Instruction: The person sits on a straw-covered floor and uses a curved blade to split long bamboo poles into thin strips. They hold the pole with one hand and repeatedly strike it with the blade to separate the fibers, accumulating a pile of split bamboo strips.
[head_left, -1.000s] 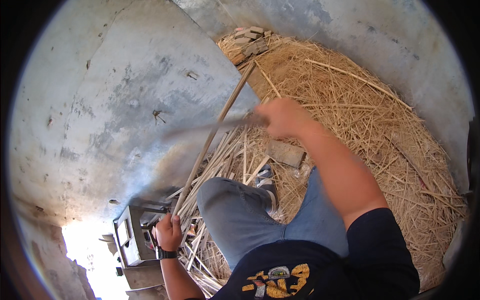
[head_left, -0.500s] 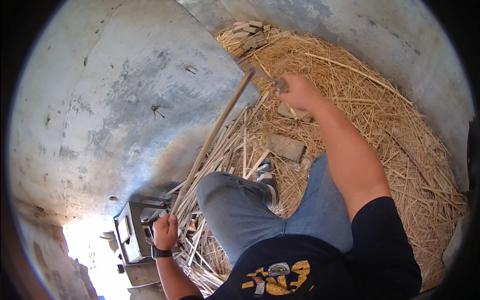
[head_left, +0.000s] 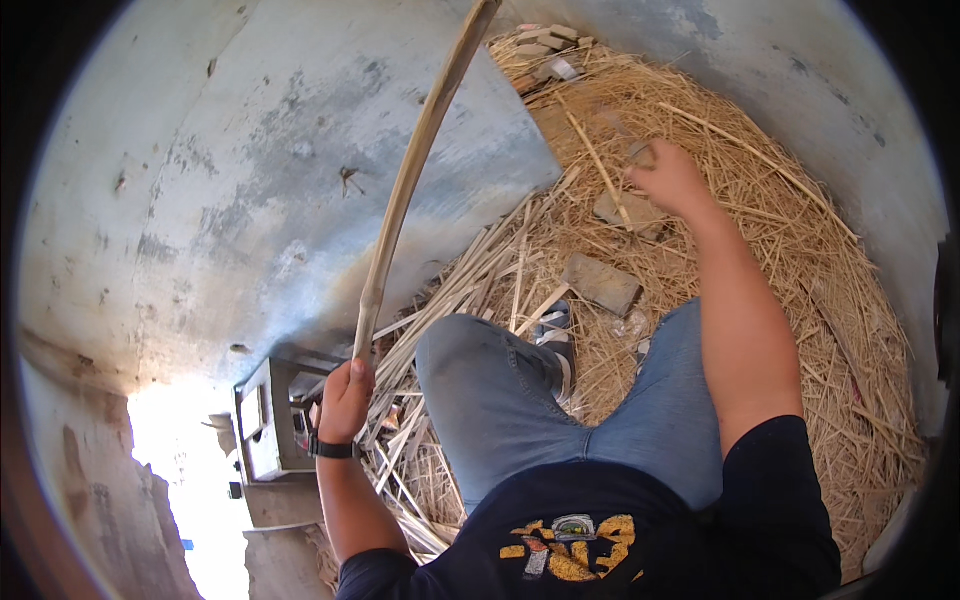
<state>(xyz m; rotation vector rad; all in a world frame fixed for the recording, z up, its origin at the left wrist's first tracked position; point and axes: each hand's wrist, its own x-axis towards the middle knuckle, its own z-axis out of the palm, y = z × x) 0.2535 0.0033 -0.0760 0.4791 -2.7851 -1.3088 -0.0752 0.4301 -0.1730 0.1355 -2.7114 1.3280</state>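
My left hand (head_left: 346, 400), with a dark watch on its wrist, is closed around the lower end of a long split bamboo pole (head_left: 405, 190). The pole rises steeply past the top edge of the picture, its far end out of view. My right hand (head_left: 668, 178) is farther forward on the right, gripping the handle of a knife (head_left: 640, 154). Its blade is smeared by motion and points up and left, apart from the pole. Below that hand, a pale bamboo strip (head_left: 598, 160) slants across a brick (head_left: 632, 214) on the straw.
Straw and shavings (head_left: 790, 290) cover the floor. Thin bamboo strips (head_left: 475, 270) lie piled by my left leg. Another brick (head_left: 602, 283) lies near my shoe. A grey wall (head_left: 270, 180) stands at left. Stacked bricks (head_left: 548, 40) sit far ahead; a box-like wooden stand (head_left: 270, 420) is beside my left hand.
The bamboo pole has swung up to a steeper angle, and my left hand has risen slightly. My right hand with the knife has moved right, away from the pole. The view has shifted a little.
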